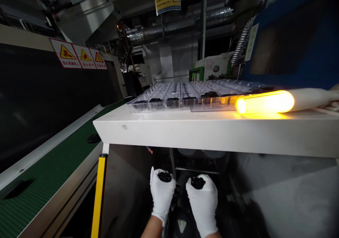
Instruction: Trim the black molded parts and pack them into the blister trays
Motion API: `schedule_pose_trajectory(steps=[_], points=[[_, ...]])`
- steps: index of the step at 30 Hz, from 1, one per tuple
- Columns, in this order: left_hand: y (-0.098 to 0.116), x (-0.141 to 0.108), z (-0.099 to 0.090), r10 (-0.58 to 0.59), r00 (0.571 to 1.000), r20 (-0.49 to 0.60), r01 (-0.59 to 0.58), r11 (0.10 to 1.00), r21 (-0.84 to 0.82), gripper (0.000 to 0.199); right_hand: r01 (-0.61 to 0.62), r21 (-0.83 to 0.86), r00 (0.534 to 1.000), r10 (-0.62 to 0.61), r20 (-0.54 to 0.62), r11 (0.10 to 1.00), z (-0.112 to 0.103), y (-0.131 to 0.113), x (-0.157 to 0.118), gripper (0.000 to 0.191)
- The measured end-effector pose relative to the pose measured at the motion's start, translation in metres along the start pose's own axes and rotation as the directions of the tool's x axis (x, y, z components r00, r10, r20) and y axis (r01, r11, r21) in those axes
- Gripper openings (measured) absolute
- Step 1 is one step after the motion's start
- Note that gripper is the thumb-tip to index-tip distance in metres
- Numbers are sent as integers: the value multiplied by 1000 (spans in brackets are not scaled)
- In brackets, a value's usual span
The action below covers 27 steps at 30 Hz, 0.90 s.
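Observation:
My left hand [161, 192], in a white glove, is closed round a small glossy black part [164, 176]. A similar black part [197, 182] sits in the grip of my right hand [203, 197], gloved in white too. Both hands are side by side, low in front of my body and below the edge of the white table [185, 134]. The fingers cover much of each part, so I cannot make out the exact kind. On the table lie clear plastic trays [160, 105], with dark parts in several front compartments.
A lit yellow lamp [267, 102] lies at the table's right front. To the left runs a green conveyor belt [53, 167] with a black part [94, 138] on it. A yellow post [98, 195] stands by the table's left corner. Warning signs [79, 56] mark the machine beyond.

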<state>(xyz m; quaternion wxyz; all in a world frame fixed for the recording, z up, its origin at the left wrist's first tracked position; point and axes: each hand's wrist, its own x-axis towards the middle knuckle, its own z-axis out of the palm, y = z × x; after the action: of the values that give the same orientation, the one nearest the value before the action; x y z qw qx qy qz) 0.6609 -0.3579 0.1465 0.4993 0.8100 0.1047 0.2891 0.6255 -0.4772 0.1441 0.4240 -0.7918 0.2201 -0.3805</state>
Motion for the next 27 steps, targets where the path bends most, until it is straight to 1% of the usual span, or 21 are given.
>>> schedule_pose_trajectory(steps=[3,6,8,11,12,14,16,17,19,21,23,25,27], points=[[-1,0,1,-4,1000,16,3,1000,18,20,-52,15,998,51,20,999,3,2,-1,18],[-3,2,1,17,1000,-24,-15,997,76,22,14,-26,1000,-15,-17,1000,6,5,-2,16],[-3,2,1,29,1000,0,-29,996,86,22,23,-24,1000,-24,-14,999,7,6,-3,17],[-1,2,1,-24,998,58,23,1000,17,20,-57,35,998,56,12,998,9,7,-4,19],[-1,2,1,-42,998,55,42,999,3,21,-68,39,998,67,10,997,9,8,-5,19],[0,3,1,-48,999,15,47,999,19,23,-35,14,999,35,-9,999,10,9,-5,19],[0,3,2,-3,1000,-14,4,998,70,24,-13,-3,1000,13,-13,1000,10,9,-5,20],[-1,3,2,18,1000,-9,-17,996,83,23,-31,11,1000,31,-3,999,10,9,-5,20],[-1,4,1,37,999,19,-39,996,78,20,-106,62,994,105,24,992,10,7,-4,20],[0,3,1,61,998,33,-64,995,77,17,-157,71,987,156,25,985,8,4,-3,21],[1,2,1,96,995,19,-97,989,109,16,-135,34,991,135,11,990,5,1,-3,21],[3,0,0,97,995,15,-98,989,112,16,-119,28,992,117,49,993,1,0,-3,20],[6,-4,-1,53,998,23,-55,996,64,16,-161,89,982,151,113,983,0,3,-6,22]])
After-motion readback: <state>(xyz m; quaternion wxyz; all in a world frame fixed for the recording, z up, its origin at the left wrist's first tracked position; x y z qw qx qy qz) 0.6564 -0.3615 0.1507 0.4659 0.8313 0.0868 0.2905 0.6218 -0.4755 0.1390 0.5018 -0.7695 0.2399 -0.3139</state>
